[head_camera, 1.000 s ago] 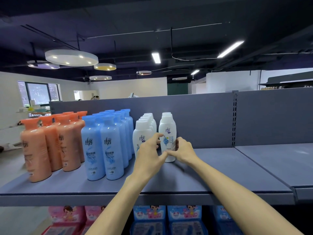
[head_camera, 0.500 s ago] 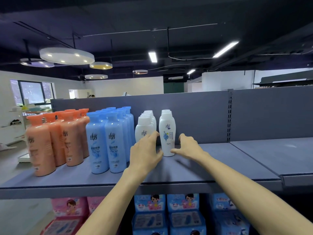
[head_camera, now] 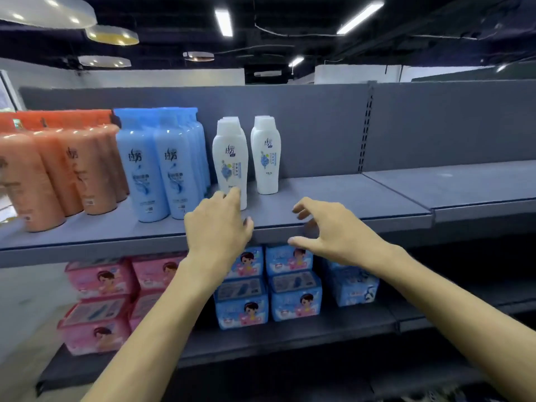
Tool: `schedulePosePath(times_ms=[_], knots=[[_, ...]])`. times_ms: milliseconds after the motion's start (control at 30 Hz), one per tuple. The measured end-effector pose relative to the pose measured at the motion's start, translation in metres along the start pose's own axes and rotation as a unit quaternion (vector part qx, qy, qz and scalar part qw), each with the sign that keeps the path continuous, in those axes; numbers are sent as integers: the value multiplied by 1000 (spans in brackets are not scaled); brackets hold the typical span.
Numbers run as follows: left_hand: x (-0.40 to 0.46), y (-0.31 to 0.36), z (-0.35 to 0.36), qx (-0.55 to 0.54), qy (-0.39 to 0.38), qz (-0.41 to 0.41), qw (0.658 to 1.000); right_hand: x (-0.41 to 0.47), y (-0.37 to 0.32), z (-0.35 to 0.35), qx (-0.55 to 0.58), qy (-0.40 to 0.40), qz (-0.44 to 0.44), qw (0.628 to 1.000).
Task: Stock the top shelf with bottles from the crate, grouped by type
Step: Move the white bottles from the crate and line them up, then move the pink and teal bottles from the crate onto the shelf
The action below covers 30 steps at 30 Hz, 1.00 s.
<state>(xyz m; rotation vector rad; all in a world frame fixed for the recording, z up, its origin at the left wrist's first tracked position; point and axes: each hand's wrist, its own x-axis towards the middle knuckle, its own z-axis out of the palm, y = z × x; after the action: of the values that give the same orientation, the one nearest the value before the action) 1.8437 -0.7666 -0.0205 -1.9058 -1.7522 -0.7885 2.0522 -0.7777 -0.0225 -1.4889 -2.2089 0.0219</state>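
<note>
Grey metal shelving fills the view, under a dark ceiling with strip lights. On the top shelf (head_camera: pixel 333 198) the bottles sit grouped at the left end: orange bottles (head_camera: pixel 72 169) furthest left, then blue bottles (head_camera: pixel 162 169) in two rows running back, then white bottles (head_camera: pixel 265 158) in two rows as well. I count three or four orange ones across the front, but they're smeared by motion and cut off by the frame edge, so no firm number. Blue shows two fronts with more stacked behind, depth unclear. White shows two fronts with at least one more behind each.

Right of the white rows, the shelf surface is bare all the way to the upright slotted rail (head_camera: pixel 366 126), and the next bay past it is bare too, so loads of room on that side.

Left hand (head_camera: pixel 217 227) hovers at the shelf's front lip, fingers relaxed and holding nothing, fingertips just in front of the nearer white bottle's base; can't tell if they actually touch it. Right hand (head_camera: pixel 333 230) is loose too, fingers spread and slightly curled over the front edge, gripping nothing, apart from the bottles.

Below sit pink packs (head_camera: pixel 98 303) on the left and blue packs (head_camera: pixel 293 288) in the middle, stacked two high.
</note>
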Motion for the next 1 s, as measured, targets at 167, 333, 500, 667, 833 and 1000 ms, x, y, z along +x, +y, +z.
schedulePosePath(times_ms=[167,333,500,667,833,1000], knots=[[-55,-5,17,-15,-46,13,999,-35,-5,50,-25,-25,9,999],[-117,-16,57,-11,-130,3,991,-69,-4,114,-75,-101,38,991],[-202,-29,113,-14,-249,-15,968,-124,0,198,-140,-220,81,962],[-306,-39,179,-56,-463,27,884,-195,10,294,-151,-379,115,906],[-391,-48,224,-25,-574,6,818,-242,28,358,-123,-460,137,869],[-456,-55,259,-6,-641,-19,767,-273,43,419,-105,-521,150,833]])
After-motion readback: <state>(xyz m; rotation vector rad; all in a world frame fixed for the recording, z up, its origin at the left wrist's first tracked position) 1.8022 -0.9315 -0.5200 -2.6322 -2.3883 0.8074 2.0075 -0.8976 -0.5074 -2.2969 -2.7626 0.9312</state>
